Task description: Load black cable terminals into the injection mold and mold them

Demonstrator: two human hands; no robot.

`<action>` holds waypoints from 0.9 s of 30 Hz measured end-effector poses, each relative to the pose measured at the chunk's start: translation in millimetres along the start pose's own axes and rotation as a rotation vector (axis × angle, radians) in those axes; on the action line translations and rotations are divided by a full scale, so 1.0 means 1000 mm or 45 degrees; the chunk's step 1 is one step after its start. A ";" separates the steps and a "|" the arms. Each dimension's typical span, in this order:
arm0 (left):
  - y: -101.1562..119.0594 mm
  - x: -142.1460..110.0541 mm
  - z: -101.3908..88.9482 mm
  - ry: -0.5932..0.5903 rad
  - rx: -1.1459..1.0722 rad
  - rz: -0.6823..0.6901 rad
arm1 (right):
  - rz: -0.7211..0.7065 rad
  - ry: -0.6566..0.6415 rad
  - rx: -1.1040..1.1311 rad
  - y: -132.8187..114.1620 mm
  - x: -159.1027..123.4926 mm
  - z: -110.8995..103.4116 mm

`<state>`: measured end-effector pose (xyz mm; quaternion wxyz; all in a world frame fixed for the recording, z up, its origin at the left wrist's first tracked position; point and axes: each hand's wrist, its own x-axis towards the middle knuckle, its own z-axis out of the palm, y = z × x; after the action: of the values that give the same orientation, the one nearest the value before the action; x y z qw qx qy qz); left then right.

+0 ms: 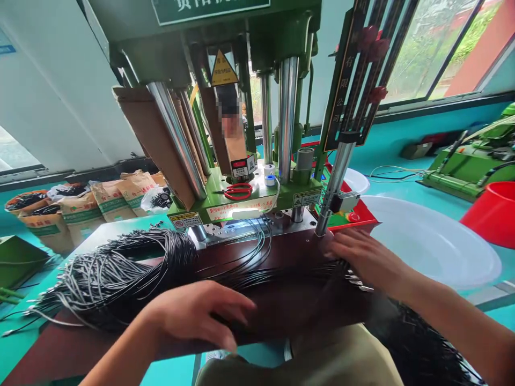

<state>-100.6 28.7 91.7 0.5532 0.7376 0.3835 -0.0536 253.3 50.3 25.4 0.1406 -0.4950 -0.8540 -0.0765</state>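
The left hand reaches in palm-down over the near edge of the bench, fingers loosely curled, thumb hanging apart, nothing visible in its grasp. The right hand bends in from the right, fingers bunched over the ends of the black cables at the bench's right edge (whether it pinches any, I cannot tell). These thin, flexible cables lie lengthwise between the hands, in slightly bowed lines, with pale metallic tips by the right hand. A thick looped bundle of similar glossy cords fills the left end, its tips fanning outward. More cables curve from the green steel press across the back edge. The bench top is smooth, dark reddish-brown; its bare strip runs between the cables and the near edge.
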 end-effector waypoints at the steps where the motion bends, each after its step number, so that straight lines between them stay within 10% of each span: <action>1: 0.008 0.011 0.016 -0.107 -0.063 0.021 | -0.095 -0.058 0.030 -0.013 0.005 -0.001; 5: 0.031 0.075 0.088 0.296 -0.161 0.001 | -0.297 -0.230 0.068 -0.055 0.020 0.000; 9: 0.031 0.116 0.120 0.517 -0.760 -0.025 | -0.116 -0.176 0.451 -0.041 0.018 -0.007; 16: 0.022 0.109 0.115 0.377 -1.415 0.211 | 0.624 -0.014 1.710 -0.016 0.008 -0.001; 27: 0.015 0.110 0.104 0.215 -1.684 0.222 | 0.647 -0.113 1.727 -0.044 0.018 0.007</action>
<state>21.5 -6.3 8.2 0.8590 0.2735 0.3165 0.2953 205.6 45.3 25.0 0.3953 -0.4847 -0.5771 0.5251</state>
